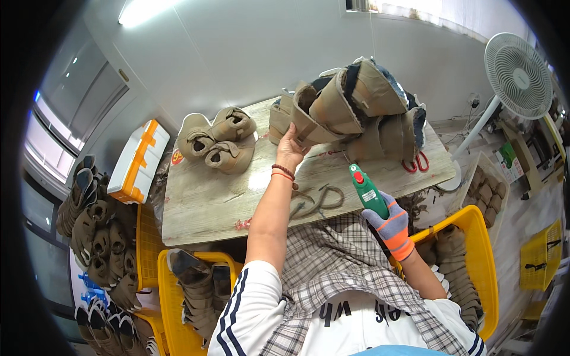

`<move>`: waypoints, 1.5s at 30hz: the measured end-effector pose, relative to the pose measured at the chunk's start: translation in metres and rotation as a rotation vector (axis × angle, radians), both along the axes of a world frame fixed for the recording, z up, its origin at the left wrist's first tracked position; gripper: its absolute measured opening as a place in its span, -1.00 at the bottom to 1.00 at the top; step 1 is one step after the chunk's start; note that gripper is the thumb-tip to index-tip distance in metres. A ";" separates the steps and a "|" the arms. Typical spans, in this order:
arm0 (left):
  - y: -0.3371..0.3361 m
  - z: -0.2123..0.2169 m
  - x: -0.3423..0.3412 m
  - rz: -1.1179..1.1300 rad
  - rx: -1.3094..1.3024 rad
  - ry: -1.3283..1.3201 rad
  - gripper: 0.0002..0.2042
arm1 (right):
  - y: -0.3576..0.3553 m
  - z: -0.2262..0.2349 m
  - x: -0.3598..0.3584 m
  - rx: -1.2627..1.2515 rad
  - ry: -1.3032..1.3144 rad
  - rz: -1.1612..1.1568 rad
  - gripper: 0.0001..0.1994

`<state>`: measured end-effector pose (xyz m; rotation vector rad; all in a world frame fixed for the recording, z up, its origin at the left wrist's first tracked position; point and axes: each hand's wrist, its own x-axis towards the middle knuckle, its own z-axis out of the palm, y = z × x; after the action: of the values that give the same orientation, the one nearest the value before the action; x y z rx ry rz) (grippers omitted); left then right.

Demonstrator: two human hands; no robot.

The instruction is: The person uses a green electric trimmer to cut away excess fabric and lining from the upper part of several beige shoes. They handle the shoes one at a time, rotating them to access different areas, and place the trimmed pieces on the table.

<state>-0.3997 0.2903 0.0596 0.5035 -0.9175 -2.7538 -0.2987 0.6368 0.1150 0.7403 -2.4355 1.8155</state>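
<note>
At the near side of a pile of brown fleece-lined shoe uppers, my bare left hand point(291, 148) is closed on the edge of one brown shoe upper point(314, 123). Part of its fingers is hidden by the upper. My right hand point(392, 226), in a grey and orange glove, grips a green handheld power tool point(371, 196) with a red switch. The tool points up toward the pile, its thin tip apart from or near the lower upper point(383, 137); I cannot tell which. Below lies a looped brown strip point(329, 199) on the wooden-topped table point(196, 207).
Brown shoes point(228, 155) stand at the table's left. Red-handled scissors point(417, 163) lie at its right. Yellow crates point(484, 261) of shoes flank me. A white fan point(518, 76) stands at right, a white and orange foam box point(139, 160) at left.
</note>
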 end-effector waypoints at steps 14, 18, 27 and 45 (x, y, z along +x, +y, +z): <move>-0.024 0.125 0.178 0.252 0.105 0.465 -0.67 | -0.015 0.013 -0.015 0.079 0.376 0.050 -0.44; -0.060 0.115 0.241 0.252 0.355 0.479 -0.71 | -0.032 0.015 -0.012 0.120 0.670 0.071 -0.40; -0.059 0.085 0.290 0.248 0.531 0.364 -0.65 | -0.046 0.008 -0.006 0.225 0.860 0.212 -0.33; -0.039 0.060 0.279 0.278 0.599 0.226 -0.70 | -0.034 0.004 -0.004 0.142 0.863 0.315 -0.30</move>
<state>-0.1207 0.2515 0.1196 0.3562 0.0438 -2.7093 -0.3023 0.6025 0.1190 1.5773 -1.9211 1.0149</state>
